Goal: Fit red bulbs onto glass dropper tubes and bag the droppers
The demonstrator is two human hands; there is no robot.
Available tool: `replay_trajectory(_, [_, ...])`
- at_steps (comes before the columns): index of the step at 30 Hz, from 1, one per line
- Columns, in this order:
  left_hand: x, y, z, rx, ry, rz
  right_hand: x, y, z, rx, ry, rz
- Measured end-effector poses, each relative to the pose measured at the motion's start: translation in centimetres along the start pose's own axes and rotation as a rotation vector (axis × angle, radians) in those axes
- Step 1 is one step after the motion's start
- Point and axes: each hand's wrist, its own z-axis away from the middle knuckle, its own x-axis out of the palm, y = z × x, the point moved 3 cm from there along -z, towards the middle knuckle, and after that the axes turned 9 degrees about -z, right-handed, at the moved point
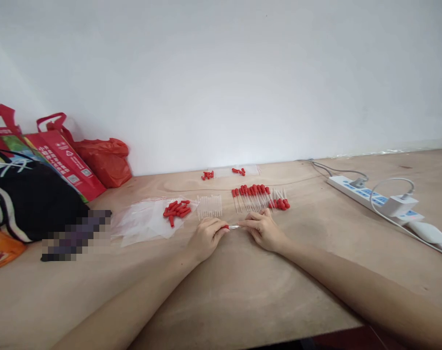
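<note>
Between my two hands lies a glass dropper tube, roughly level. My left hand pinches a red rubber bulb at the tube's left end, mostly hidden by the fingers. The other end of the tube is closed in the fingers of my right hand. Just beyond that hand is a row of droppers with red bulbs, beside a few bare tubes and loose bulbs. Past my left hand sit clear glass tubes in a row and a heap of red bulbs on clear plastic bags.
Near the wall are more small red bulbs and a clear bag. A white power strip with a charger and cables stands right. Red bags, a black striped cloth item and a blurred-out object occupy the left.
</note>
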Motion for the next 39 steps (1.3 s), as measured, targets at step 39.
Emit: replay_trajectory(39, [-0.3,0.2,-0.6,0.133,-0.025,-0.148,-0.4,-1.8,-1.4,-0.023,-0.219,0.085])
